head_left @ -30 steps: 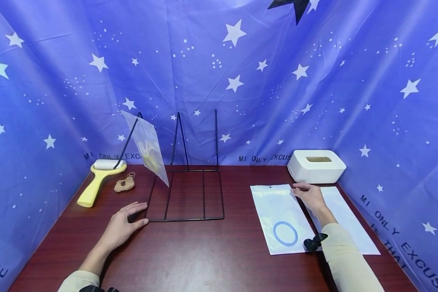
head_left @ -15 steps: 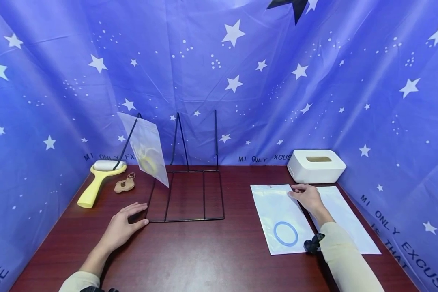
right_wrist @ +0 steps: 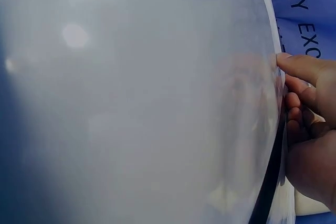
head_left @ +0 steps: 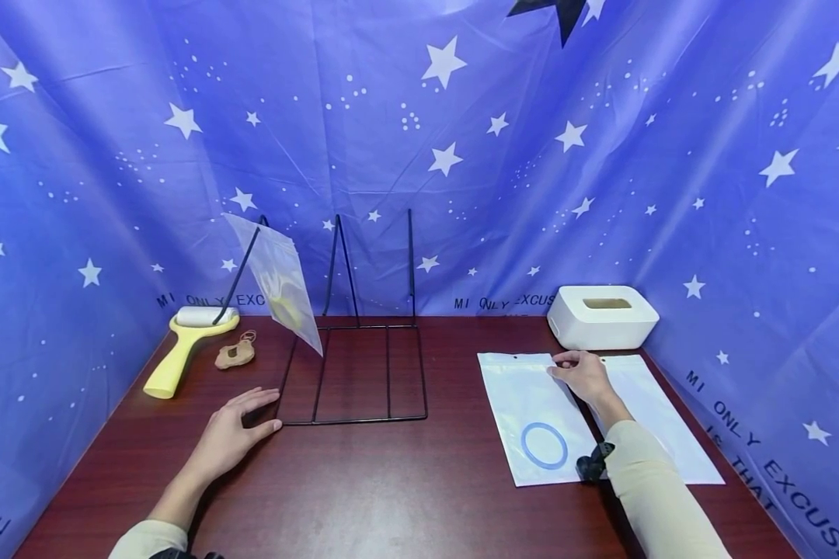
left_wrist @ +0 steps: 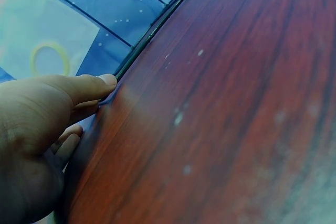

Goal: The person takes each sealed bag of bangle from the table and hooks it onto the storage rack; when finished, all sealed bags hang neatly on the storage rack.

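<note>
A black wire rack (head_left: 349,421) with upright hooks stands on the table. On its left hook hangs a clear zip bag (head_left: 280,276) with a yellow ring inside. My left hand (head_left: 225,439) rests at the rack's front left corner, thumb and fingertips touching the wire with the fingers nearly straight. On the right lies a white-backed zip bag (head_left: 506,384) showing a blue ring (head_left: 544,446). My right hand (head_left: 586,380) pinches this bag's upper right edge between thumb and fingers. A second such bag (head_left: 660,419) lies partly under the right forearm.
A white box (head_left: 601,330) with an oval opening stands at the back right. At the left are a yellow-handled roller (head_left: 171,365) and a small brown tag-like piece (head_left: 236,355) with a loop. Blue star-printed cloth (head_left: 377,140) walls in the table.
My right hand has shifted slightly left along the bag's top corner. The hanging bag has swung a little on its hook. My left hand stays at the rack.
</note>
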### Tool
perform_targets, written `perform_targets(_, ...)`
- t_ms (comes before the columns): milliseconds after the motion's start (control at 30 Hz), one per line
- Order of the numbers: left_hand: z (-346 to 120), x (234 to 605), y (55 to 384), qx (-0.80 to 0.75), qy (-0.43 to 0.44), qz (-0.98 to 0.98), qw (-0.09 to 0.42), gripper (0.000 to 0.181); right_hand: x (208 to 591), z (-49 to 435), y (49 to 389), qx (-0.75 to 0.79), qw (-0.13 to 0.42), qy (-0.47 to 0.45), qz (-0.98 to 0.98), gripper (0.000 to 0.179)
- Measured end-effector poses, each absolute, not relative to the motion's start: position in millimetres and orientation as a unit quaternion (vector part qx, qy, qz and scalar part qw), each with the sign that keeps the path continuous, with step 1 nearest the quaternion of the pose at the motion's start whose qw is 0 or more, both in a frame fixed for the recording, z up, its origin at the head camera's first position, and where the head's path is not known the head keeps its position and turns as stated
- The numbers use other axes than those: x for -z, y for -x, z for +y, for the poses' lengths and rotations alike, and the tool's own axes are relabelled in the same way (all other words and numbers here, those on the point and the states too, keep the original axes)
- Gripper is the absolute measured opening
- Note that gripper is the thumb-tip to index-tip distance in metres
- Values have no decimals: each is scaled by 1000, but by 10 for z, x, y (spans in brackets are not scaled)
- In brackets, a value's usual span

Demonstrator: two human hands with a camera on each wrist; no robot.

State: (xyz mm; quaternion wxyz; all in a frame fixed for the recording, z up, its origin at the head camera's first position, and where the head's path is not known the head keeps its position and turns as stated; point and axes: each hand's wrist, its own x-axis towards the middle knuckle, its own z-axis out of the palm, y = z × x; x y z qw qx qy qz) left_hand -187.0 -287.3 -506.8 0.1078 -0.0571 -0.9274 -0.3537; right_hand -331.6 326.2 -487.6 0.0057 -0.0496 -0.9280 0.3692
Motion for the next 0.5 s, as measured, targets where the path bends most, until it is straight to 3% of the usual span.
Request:
perform_targets(267,-2864,5084,1847,355,58,-928,101,53,4910,3271,3288,-361,16,44,-931,51)
perform_targets(500,-2867,5071,1851,347,63,-929,109,53,4926,3247,3301,-361,24,41,-931,44)
